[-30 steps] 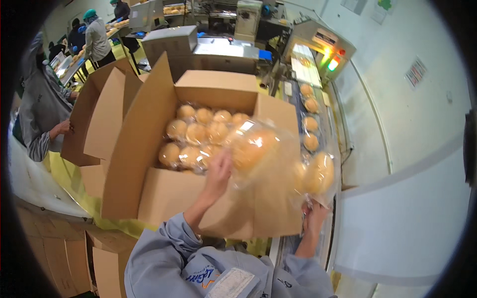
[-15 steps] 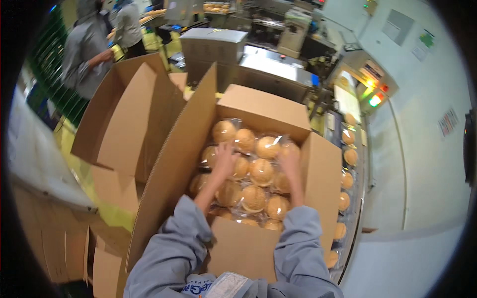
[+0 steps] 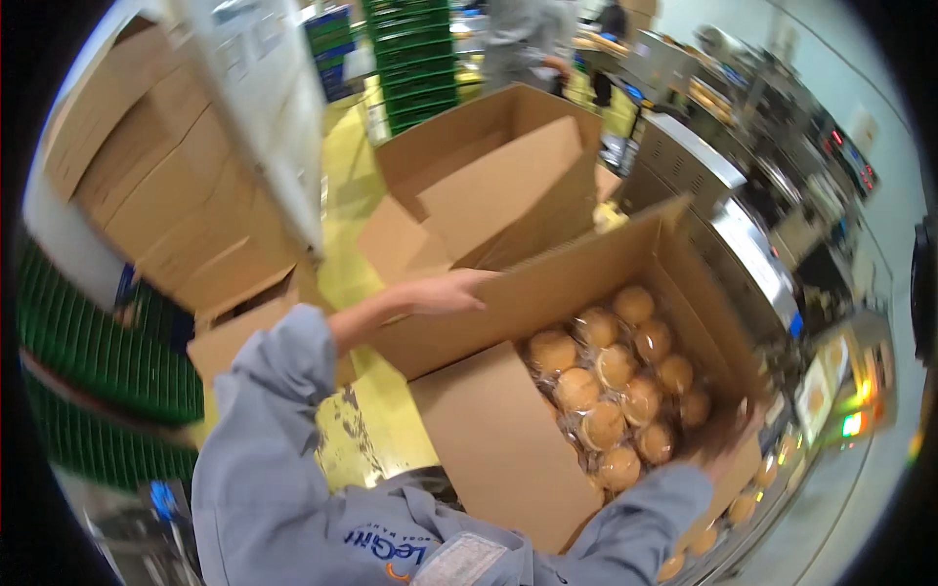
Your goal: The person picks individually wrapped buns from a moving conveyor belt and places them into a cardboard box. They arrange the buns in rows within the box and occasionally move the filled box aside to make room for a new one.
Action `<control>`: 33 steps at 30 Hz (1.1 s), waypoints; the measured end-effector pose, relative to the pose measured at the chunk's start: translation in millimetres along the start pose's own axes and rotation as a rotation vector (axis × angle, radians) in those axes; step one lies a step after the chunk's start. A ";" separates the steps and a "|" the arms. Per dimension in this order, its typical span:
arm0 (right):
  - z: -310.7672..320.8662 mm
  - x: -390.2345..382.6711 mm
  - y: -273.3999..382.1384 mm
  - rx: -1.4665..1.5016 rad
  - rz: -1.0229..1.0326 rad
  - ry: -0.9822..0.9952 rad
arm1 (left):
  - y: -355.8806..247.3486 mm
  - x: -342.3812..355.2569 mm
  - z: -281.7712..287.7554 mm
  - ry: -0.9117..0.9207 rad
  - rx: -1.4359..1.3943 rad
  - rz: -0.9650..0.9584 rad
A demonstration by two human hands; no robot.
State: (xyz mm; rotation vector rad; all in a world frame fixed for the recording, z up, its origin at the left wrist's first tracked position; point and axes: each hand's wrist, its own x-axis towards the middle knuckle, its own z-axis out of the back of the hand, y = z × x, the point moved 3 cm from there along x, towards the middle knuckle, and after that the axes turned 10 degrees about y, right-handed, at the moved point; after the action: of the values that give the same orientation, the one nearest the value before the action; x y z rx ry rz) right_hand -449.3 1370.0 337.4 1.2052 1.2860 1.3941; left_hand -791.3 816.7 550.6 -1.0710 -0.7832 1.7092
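An open cardboard box (image 3: 508, 430) stands in front of me, with round golden buns (image 3: 603, 425) in clear plastic bags lying in rows inside it. My left hand (image 3: 447, 291) is at the upper edge of the box's long left flap (image 3: 547, 288), closed over the cardboard with the thumb on the inner face. My right hand (image 3: 731, 444) is at the right side of the box, beside the buns. Motion smears its fingers, so their pose is unclear.
Another open cardboard box (image 3: 503, 186) stands beyond the left flap. Stacked green crates (image 3: 410, 63) and a person in grey (image 3: 523, 44) are farther back. Flattened cardboard (image 3: 181, 166) leans at the left. Along the right runs a conveyor with bagged buns (image 3: 743, 508).
Both hands have left the buns, the left for the box's left flap and the right for its right side. The view has swung left, so the box appears farther right and turned.
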 end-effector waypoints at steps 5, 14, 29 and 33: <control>43.3 -133.9 -14.9 -0.915 0.381 0.697 | -14.0 18.8 -116.5 -0.117 -0.012 -0.079; 100.8 -385.2 59.9 -0.507 -0.059 -0.171 | 54.1 41.3 -239.9 -0.573 0.976 0.058; 9.4 -421.2 243.0 -0.470 -0.171 0.452 | 55.1 -165.4 -96.9 -0.507 0.279 0.061; -25.7 -466.7 283.7 -0.475 -0.133 0.537 | 79.2 -273.6 -79.1 -0.582 0.210 -0.007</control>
State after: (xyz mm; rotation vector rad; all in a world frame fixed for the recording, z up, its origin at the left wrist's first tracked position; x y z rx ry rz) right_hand -396.5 880.7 575.5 0.4288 1.2476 1.8610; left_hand -700.7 535.7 534.8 -0.4218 -0.9308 2.0734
